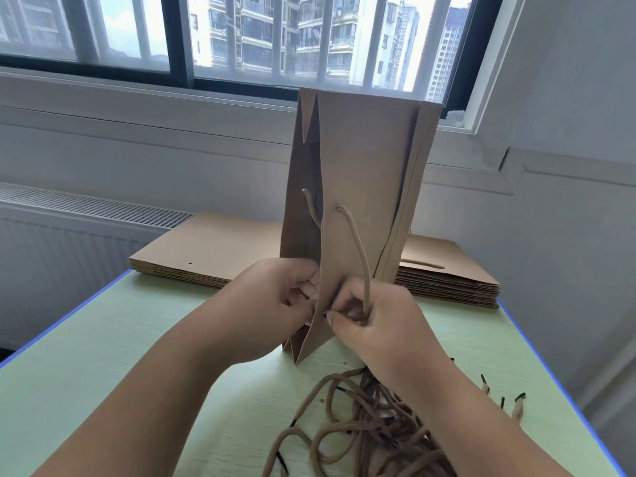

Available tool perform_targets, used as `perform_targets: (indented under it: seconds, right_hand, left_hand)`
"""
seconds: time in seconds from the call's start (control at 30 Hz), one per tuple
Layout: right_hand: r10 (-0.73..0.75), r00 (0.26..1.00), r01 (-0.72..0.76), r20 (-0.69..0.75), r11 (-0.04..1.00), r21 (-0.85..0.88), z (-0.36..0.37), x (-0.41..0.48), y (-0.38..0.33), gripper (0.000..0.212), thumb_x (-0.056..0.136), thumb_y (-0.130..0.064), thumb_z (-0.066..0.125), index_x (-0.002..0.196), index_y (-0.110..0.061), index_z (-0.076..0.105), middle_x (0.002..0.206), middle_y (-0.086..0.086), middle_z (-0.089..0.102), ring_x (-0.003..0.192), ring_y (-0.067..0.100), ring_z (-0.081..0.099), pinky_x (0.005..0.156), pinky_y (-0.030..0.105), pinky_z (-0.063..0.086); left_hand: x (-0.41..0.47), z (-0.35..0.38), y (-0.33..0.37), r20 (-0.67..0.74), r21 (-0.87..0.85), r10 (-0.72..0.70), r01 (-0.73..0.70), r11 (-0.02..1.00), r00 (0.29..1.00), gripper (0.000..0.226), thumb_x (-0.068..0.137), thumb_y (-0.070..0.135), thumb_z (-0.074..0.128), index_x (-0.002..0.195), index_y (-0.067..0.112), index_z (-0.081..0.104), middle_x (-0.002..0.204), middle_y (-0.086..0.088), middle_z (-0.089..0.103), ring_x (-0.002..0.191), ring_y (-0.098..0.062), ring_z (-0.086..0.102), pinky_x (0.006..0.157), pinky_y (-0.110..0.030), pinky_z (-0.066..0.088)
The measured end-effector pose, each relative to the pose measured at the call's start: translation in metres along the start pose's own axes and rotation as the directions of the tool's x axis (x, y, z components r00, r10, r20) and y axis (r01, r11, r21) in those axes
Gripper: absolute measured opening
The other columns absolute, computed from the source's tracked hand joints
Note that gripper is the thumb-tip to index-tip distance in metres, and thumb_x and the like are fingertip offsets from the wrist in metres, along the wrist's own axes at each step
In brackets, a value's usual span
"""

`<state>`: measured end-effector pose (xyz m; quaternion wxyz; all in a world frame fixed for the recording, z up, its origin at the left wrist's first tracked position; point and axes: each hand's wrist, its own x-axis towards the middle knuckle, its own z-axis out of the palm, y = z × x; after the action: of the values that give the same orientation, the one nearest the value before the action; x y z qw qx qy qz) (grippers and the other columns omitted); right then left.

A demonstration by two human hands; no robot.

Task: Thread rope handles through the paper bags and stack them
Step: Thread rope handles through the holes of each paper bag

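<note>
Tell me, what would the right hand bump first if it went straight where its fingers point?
Most likely the paper bag: the right hand, pinching the rope, points left against its panel. The left hand is just beyond it.

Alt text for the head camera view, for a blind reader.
A brown paper bag stands on end on a green table; the left hand grips its edge and the right hand pinches a rope handle. Loose ropes lie nearby, flat bags stacked behind.

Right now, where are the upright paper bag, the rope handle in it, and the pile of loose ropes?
paper bag (364,160): head view, front panel.
rope handle (359,242): head view, stretch hanging down the panel.
pile of loose ropes (361,432): head view, middle of the tangle.
</note>
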<state>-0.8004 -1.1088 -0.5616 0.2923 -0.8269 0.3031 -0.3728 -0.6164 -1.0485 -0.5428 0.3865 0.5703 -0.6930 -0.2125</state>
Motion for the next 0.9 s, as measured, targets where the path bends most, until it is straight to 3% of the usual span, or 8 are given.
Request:
perform_targets:
  seconds: [0.1, 0.27, 0.37, 0.53, 0.67, 0.77, 0.9]
  right_hand:
    - [-0.006, 1.0, 0.006, -0.004, 1.0, 0.015, -0.002, -0.002, -0.003, 0.023, 0.084, -0.021, 0.077, 0.072, -0.015, 0.057, 0.064, 0.011, 0.054, 0.06, 0.026, 0.049, 0.054, 0.027, 0.038]
    - [-0.012, 0.989, 0.02, -0.145, 0.998, 0.055, 0.002, -0.004, -0.014, 0.043, 0.077, -0.036, 0.083, 0.063, -0.022, 0.045, 0.055, -0.009, 0.041, 0.053, 0.004, 0.038, 0.05, 0.017, 0.032]
    - [0.002, 0.983, 0.007, -0.186, 0.999, 0.045, 0.006, -0.003, -0.015, 0.044, 0.078, -0.032, 0.083, 0.06, -0.031, 0.043, 0.051, -0.012, 0.038, 0.049, 0.005, 0.036, 0.049, 0.016, 0.029]
    - [0.002, 0.979, 0.0, -0.206, 1.0, 0.01, 0.006, -0.003, -0.013, 0.048, 0.078, -0.028, 0.079, 0.063, -0.023, 0.033, 0.052, -0.008, 0.036, 0.05, 0.007, 0.032, 0.048, 0.019, 0.027]
    - [0.006, 0.976, -0.01, -0.216, 1.0, -0.016, 0.007, -0.002, -0.013, 0.047, 0.078, -0.031, 0.077, 0.066, -0.017, 0.034, 0.053, -0.008, 0.038, 0.051, 0.007, 0.033, 0.048, 0.02, 0.029]
    - [0.013, 0.976, -0.022, -0.219, 0.999, -0.035, 0.007, -0.002, -0.012, 0.044, 0.078, -0.031, 0.077, 0.066, -0.017, 0.037, 0.054, -0.004, 0.044, 0.051, 0.007, 0.036, 0.049, 0.021, 0.031]
    - [0.02, 0.981, -0.026, -0.191, 0.999, -0.031, 0.007, -0.001, -0.014, 0.031, 0.079, -0.031, 0.075, 0.067, -0.022, 0.047, 0.058, -0.004, 0.053, 0.053, 0.006, 0.045, 0.052, 0.023, 0.037]
  left_hand:
    - [0.0, 0.001, 0.001, -0.006, 0.017, 0.009, -0.008, 1.0, 1.0, 0.025, 0.088, -0.003, 0.052, 0.087, 0.015, 0.067, 0.076, 0.005, 0.068, 0.068, -0.011, 0.061, 0.066, -0.035, 0.053]
    - [0.0, 0.004, 0.004, -0.012, 0.058, 0.048, -0.048, 0.997, 0.999, 0.019, 0.079, 0.014, 0.049, 0.084, 0.016, 0.067, 0.074, 0.0, 0.065, 0.071, -0.024, 0.06, 0.064, -0.044, 0.052]
    - [0.0, 0.003, 0.004, -0.051, 0.121, 0.096, -0.09, 0.989, 0.994, 0.027, 0.087, 0.006, 0.055, 0.072, 0.027, 0.065, 0.078, 0.004, 0.059, 0.074, -0.018, 0.057, 0.067, -0.04, 0.049]
    - [0.001, 0.005, 0.002, -0.061, 0.219, 0.127, -0.111, 0.969, 0.99, 0.038, 0.089, -0.005, 0.054, 0.078, 0.027, 0.071, 0.086, 0.007, 0.057, 0.081, -0.012, 0.059, 0.07, -0.036, 0.051]
    - [0.003, 0.006, 0.0, -0.195, 0.192, 0.167, -0.129, 0.973, 0.966, 0.037, 0.09, 0.003, 0.055, 0.093, 0.033, 0.077, 0.091, 0.013, 0.062, 0.082, -0.01, 0.063, 0.072, -0.031, 0.053]
    - [0.005, 0.008, 0.003, -0.304, 0.159, 0.215, -0.173, 0.972, 0.928, 0.028, 0.084, 0.012, 0.054, 0.092, 0.029, 0.075, 0.085, 0.012, 0.064, 0.078, -0.011, 0.064, 0.067, -0.024, 0.049]
    - [0.003, 0.011, 0.01, -0.432, 0.123, 0.262, -0.231, 0.965, 0.863, 0.026, 0.083, 0.006, 0.056, 0.091, 0.028, 0.069, 0.078, 0.011, 0.061, 0.075, -0.015, 0.063, 0.065, -0.03, 0.051]
